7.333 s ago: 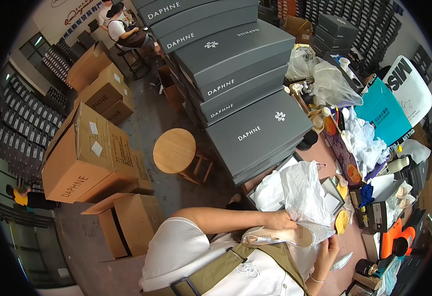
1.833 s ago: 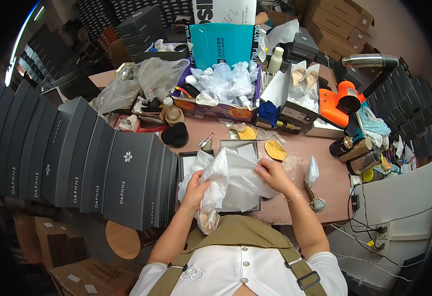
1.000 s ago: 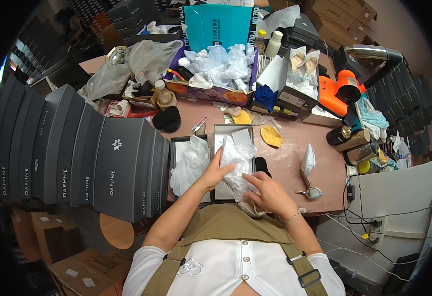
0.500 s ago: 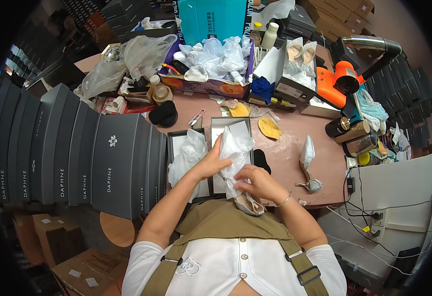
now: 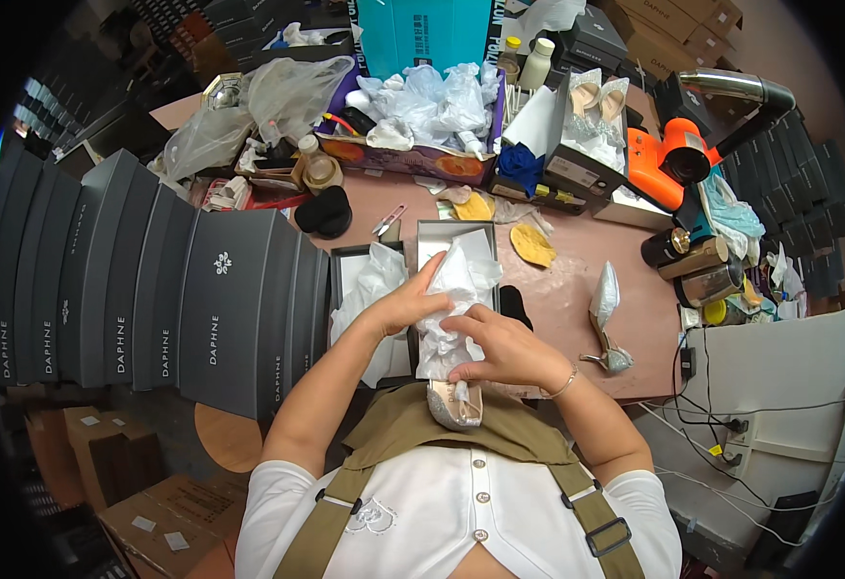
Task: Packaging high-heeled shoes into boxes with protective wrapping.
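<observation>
A silver glittery shoe [image 5: 457,409] points its heel end toward me, its front part wrapped in white tissue paper [image 5: 440,349]. My left hand [image 5: 411,301] is closed around the far, wrapped end. My right hand [image 5: 504,349] grips the paper and the shoe at the middle, thumb near the insole. Beneath lies an open grey shoe box [image 5: 456,230] lined with white paper. Left of it is another shallow box part [image 5: 349,262] with crumpled tissue [image 5: 376,280]. The matching silver shoe [image 5: 608,314] rests on its side on the table to the right.
Tall dark shoe boxes [image 5: 234,309] line the left side. A purple carton [image 5: 413,166] of plastic-wrapped pieces stands behind, beside a box with pale shoes [image 5: 591,135]. An orange hot-air tool [image 5: 668,159] is at back right. Yellow cloths [image 5: 532,245] and small scissors [image 5: 389,220] lie on the table.
The shoe has turned so its heel end points more directly at me and sits further left. My right hand has moved left and up along the wrapping.
</observation>
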Demonstrator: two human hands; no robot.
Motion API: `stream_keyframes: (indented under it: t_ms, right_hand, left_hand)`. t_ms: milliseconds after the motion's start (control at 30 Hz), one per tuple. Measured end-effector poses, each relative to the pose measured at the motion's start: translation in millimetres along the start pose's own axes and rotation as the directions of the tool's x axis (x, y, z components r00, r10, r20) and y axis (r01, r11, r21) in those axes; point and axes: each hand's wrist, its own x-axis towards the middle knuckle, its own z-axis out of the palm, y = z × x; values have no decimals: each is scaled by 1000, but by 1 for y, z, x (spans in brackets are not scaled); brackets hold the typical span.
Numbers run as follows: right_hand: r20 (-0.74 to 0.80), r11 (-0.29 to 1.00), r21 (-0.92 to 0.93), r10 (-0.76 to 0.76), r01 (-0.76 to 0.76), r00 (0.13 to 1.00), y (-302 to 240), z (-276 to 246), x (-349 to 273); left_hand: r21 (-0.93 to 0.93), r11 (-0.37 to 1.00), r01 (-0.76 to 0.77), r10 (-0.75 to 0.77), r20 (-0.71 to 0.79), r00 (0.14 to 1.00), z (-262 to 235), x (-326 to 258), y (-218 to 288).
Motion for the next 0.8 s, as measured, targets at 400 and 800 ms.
stream_keyframes:
  t_ms: [400,800]
  right_hand:
    - [-222,953,-300,-109,38,969,21,35,19]
    - [-375,952,-296,-40,-78,926,20,36,8]
  left_hand:
    - [-66,995,71,-71,14,997,-4,-6,11]
    - [61,995,-73,79,-93,993,-5,-15,17]
